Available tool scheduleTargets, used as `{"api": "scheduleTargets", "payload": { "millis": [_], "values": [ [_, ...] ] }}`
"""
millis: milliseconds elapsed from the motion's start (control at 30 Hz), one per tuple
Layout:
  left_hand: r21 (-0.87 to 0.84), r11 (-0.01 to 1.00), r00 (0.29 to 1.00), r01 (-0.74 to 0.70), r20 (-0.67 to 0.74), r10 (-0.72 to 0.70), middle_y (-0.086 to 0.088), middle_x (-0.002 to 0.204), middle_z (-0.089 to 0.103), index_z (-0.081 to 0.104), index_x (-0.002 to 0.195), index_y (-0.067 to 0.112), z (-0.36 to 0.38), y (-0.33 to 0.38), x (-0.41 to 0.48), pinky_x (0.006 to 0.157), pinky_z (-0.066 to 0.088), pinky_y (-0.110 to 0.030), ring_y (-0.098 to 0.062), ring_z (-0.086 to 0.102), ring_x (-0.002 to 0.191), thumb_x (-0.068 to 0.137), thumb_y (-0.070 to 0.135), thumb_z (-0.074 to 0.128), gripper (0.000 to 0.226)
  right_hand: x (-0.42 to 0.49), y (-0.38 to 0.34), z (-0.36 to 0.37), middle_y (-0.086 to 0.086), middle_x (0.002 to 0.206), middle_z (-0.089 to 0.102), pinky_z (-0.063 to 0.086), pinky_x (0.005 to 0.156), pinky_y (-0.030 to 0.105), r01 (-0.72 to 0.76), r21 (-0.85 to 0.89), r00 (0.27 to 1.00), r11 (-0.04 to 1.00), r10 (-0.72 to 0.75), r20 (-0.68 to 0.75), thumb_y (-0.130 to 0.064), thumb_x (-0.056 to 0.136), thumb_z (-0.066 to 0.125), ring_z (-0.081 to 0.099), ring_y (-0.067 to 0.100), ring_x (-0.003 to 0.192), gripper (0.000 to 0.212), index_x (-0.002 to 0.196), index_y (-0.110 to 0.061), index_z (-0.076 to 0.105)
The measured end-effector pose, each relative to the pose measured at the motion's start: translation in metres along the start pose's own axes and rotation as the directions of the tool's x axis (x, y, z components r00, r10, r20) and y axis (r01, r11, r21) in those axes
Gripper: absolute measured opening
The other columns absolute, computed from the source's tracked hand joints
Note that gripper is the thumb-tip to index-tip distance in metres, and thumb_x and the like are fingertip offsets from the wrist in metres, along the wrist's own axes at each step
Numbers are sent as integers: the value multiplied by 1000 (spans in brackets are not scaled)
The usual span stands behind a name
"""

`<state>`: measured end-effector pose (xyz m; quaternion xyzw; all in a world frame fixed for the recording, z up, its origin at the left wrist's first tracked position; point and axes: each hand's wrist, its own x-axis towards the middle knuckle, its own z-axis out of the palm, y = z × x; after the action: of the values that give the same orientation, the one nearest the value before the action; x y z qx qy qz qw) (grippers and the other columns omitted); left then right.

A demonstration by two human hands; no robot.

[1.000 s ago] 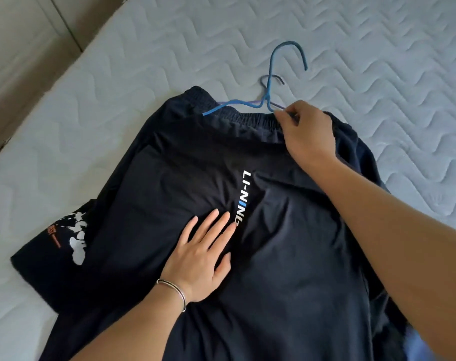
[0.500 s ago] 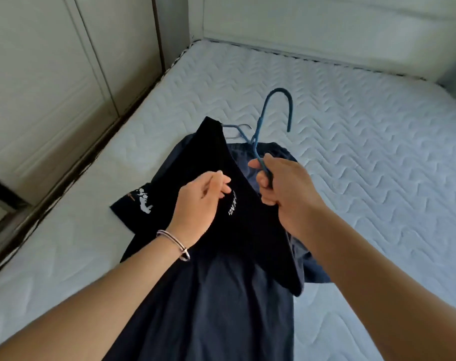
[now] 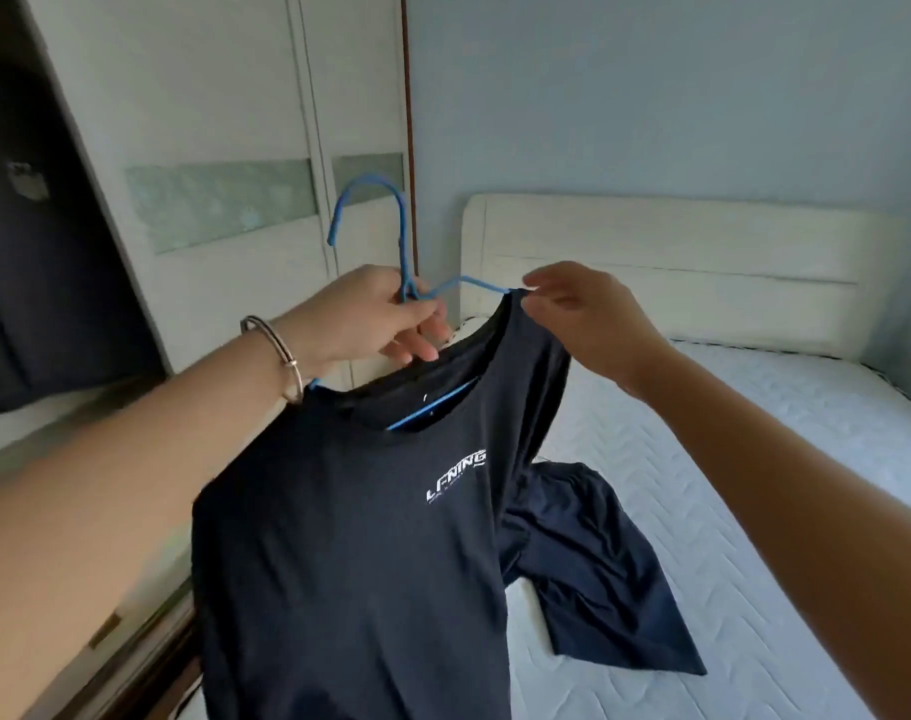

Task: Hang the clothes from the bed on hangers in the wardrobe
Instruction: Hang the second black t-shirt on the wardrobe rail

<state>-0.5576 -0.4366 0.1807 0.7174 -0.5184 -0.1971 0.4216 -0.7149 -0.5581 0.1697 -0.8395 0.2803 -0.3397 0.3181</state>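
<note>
A dark navy T-shirt with white lettering hangs on a blue hanger, lifted in the air over the bed's left side. My left hand grips the hanger at the base of its hook. At the shirt's right shoulder, my right hand pinches the collar edge where the hanger arm goes in. The hanger's lower bar shows through the neck opening. Another dark garment lies on the mattress behind the shirt.
The wardrobe with pale sliding doors stands at the left, its dark opening at the far left. A cream headboard backs the bed against a blue wall.
The shirt on its hanger has been lifted off the bed into the air. The hanger passed from my right hand to my left, and my right hand moved to the collar. The view rose towards the wardrobe.
</note>
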Motion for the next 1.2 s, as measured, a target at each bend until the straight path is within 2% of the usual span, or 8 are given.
{"api": "scheduleTargets", "payload": {
  "millis": [133,267,367,433,667,900,1067,1200],
  "values": [
    [280,958,977,-64,-178,117,11,76,67,62,82,26,-58,61,-65,40,35,-4,2,46,38,91,24,52,14,-6,-63,-16,4,131,54,33,103,26,310,-279,949,909,-313,35,-31,90,54,47,20,123,40,128,-19,54],
    [289,956,944,-44,-301,135,12,58,64,65,81,24,-89,84,-127,43,36,-5,3,45,46,85,29,61,7,-31,-133,-16,-6,85,65,40,67,6,463,-166,886,871,-450,111,-31,92,50,57,5,72,26,104,-18,69],
    [344,934,868,-101,-429,252,13,56,62,63,69,27,-97,87,-159,55,40,-1,7,54,52,79,27,68,11,-53,-174,-2,-5,68,63,50,66,20,565,-103,824,819,-556,107,-28,91,52,60,7,58,20,95,-16,68],
    [401,910,808,-102,-501,311,11,64,61,67,76,21,-104,88,-177,60,41,-4,2,54,57,78,27,69,7,-62,-193,7,-9,62,57,42,54,5,614,-93,789,784,-608,85,-27,90,53,57,-2,51,19,95,-16,68],
    [512,851,649,115,-687,325,10,106,57,60,116,13,-162,29,-264,71,34,4,-3,52,93,86,28,60,34,-70,-238,32,-8,58,56,30,38,3,531,172,836,830,-546,54,-27,87,59,43,-1,36,14,89,-18,70],
    [569,745,665,348,-710,232,0,52,40,52,64,7,-235,-25,-361,53,33,-7,3,46,52,91,32,51,36,-107,-310,107,-4,60,58,30,38,2,551,247,795,797,-591,133,-25,87,60,44,-3,36,9,84,-21,68],
    [565,747,681,351,-702,211,-23,77,64,63,89,-3,-290,-64,-432,55,32,-15,-29,59,74,91,36,49,41,-145,-366,179,-5,60,56,32,42,0,541,282,791,792,-593,148,-21,87,60,48,-8,39,12,88,-13,70],
    [579,751,677,319,-693,247,-1,54,48,64,87,3,-330,-88,-470,49,34,-10,-6,48,52,91,34,50,34,-167,-408,240,-3,58,54,32,45,-1,520,324,791,791,-588,166,-19,87,61,48,-9,40,17,94,-7,70]
  ]
}}
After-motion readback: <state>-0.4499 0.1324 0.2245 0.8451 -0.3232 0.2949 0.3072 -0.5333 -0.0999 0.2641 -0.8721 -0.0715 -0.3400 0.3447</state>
